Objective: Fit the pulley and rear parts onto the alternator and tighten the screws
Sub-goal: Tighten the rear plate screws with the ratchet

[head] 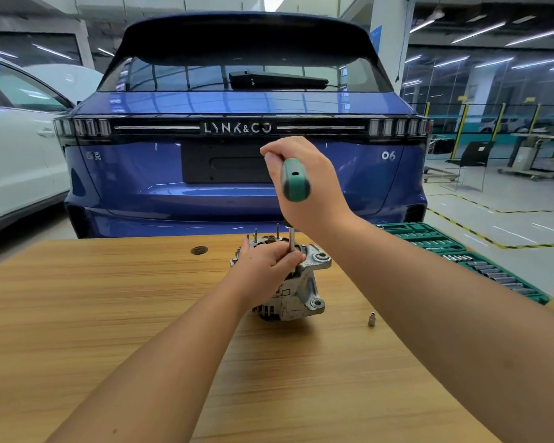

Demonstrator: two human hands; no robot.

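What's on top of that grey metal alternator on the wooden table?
Two thin threaded studs stick up from the grey metal alternator. The left hand grips its top, steadying the green-handled screwdriver held by the right hand. The screw beneath is hidden.

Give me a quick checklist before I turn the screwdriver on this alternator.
1. Right hand grips the screwdriver handle: ok.
2. Left hand steadies the alternator and guides the shaft by its fingers: ok.
3. Alternator stands upright on the table: ok.
4. Tip seated in a screw head: cannot tell, the left hand hides it.
5. Shaft roughly upright: ok.
6. Loose socket lies apart from the alternator, out of the way: ok.
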